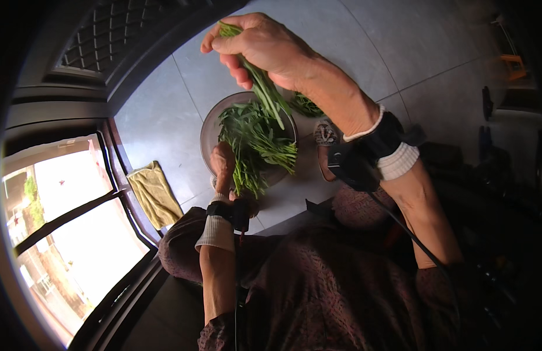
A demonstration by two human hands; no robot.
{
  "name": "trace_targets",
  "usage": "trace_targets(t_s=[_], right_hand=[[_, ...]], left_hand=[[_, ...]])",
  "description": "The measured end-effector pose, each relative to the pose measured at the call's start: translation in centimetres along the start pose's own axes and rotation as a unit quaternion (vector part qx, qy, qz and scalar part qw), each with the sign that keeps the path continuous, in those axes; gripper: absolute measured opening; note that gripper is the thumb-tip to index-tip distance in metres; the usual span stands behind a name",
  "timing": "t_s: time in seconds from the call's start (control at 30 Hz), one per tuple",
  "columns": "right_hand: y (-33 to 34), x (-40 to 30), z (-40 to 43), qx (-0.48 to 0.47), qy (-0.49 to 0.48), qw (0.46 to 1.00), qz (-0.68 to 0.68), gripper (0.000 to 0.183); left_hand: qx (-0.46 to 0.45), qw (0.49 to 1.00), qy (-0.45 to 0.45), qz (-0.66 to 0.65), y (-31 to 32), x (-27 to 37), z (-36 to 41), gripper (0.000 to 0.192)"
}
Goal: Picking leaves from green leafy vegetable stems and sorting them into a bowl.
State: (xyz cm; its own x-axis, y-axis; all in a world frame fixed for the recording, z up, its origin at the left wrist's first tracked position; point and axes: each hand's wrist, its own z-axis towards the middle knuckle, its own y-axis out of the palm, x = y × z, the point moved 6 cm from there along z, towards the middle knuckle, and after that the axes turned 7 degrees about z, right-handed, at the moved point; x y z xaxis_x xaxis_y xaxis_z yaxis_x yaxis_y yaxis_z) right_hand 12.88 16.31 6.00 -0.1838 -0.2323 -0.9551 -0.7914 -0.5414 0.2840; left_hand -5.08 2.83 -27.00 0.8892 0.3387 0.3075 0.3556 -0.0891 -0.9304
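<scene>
My right hand [253,48] is raised beyond the basin and grips a bunch of long green leafy stems [264,87], whose lower ends hang over the basin. Below it, a round metal basin [208,125] on the floor holds a heap of leafy green vegetables [257,136] with cut stems towards the right and near side. My left hand [222,162] is at the basin's left side, against the greens; its fingers are mostly hidden, so whether it holds any cannot be told. Each wrist wears a white cuff and a black strapped device.
More greens [307,105] lie on the grey tiled floor [358,48] right of the basin, close to my shoe [325,133]. A yellowish cloth [156,193] lies at the left, by a glazed door frame [117,193]. An orange object [512,66] stands at the far right. A cable runs along my right arm.
</scene>
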Motion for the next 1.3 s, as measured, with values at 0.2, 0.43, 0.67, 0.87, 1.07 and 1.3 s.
trace_targets(t_s=[0.2,0.43,0.67,0.87,1.07,1.3], right_hand=[[0.7,-0.9,0.9,-0.009,-0.038,0.999,-0.009,0.015],[1.1,0.0,1.3,-0.023,-0.049,0.999,-0.001,0.016],[0.4,1.1,0.3,0.003,-0.031,0.999,-0.044,0.015],[-0.7,-0.5,0.0,0.012,-0.051,0.996,-0.071,0.014],[-0.3,-0.4,0.2,0.006,-0.057,0.996,-0.062,0.014],[1.8,0.9,2.1,-0.007,-0.074,0.996,-0.038,0.013]], left_hand=[[-0.134,0.944,-0.119,-0.277,8.2,-3.5,0.1,0.021],[-0.039,0.96,-0.147,-0.235,6.9,-5.8,-1.5,0.017],[-0.206,0.822,-0.183,-0.498,7.1,3.7,-6.7,0.037],[-0.203,0.804,-0.319,-0.459,7.0,5.5,-6.6,0.034],[-0.176,0.807,-0.193,-0.53,3.6,5.2,-7.7,0.026],[-0.122,0.676,-0.297,-0.664,-2.9,4.4,-10.0,0.007]])
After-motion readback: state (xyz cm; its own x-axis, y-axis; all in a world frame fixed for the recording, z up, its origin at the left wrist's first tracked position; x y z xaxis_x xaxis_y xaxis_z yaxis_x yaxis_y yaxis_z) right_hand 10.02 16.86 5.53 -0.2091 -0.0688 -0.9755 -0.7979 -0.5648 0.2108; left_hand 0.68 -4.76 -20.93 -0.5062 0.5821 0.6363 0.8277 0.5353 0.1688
